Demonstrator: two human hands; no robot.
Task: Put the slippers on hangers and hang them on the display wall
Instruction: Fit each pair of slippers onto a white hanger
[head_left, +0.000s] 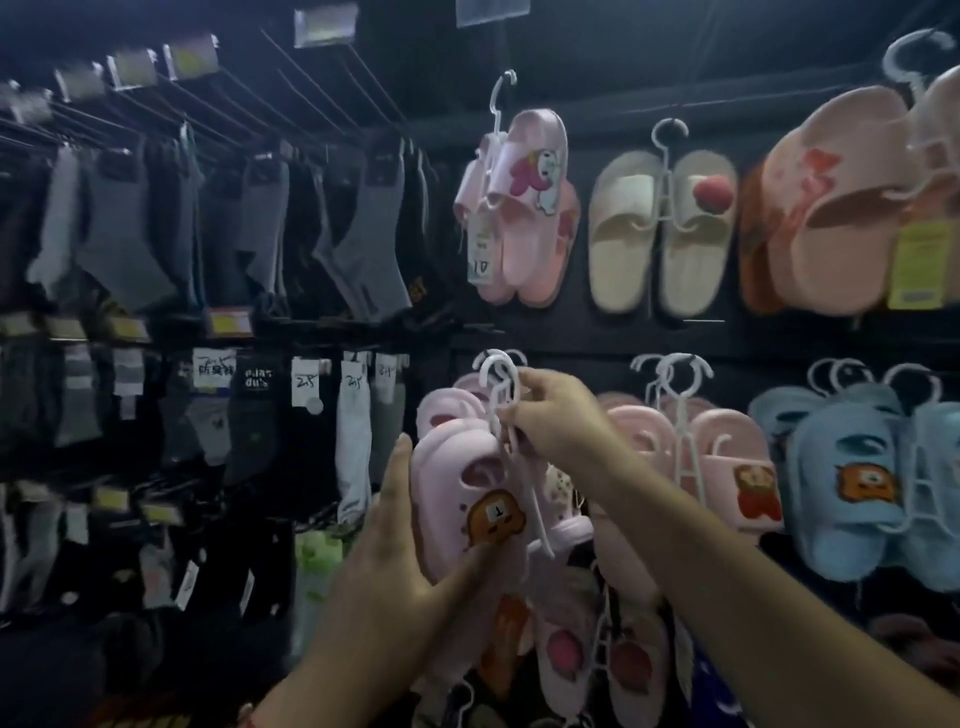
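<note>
From the head camera, a dark display wall (597, 332) fills the frame, dimly lit, with wire pegs jutting from it in rows. The left stretch carries socks (130, 234) in greys and blacks on the upper pegs, and more packaged pairs below with small price tags (304, 382). The right stretch holds slippers on white plastic hangers — a pink pair with a cartoon print (519, 208) at top, a cream pair (662, 234) beside it, and a peach pair (831, 208) at the far right. Lower down hang further pink slippers (727, 467) with a bear patch and a light blue pair (852, 493).

At centre, the right hand (558, 421) pinches the stem of a white hanger (501, 384) just below its hook, fingers curled round it; the hook sits level with the lower row of pegs, though whether it is already over a peg cannot be told. From that hanger hangs a pale pink slipper with a brown bear charm (467, 499). The left hand (400, 561) is spread open, thumb pressing the slipper's sole edge below the charm and fingers straight along its left side, steadying it — not gripping.

Below the hands, more pink slippers with red patches (597, 654) hang in shadow.
</note>
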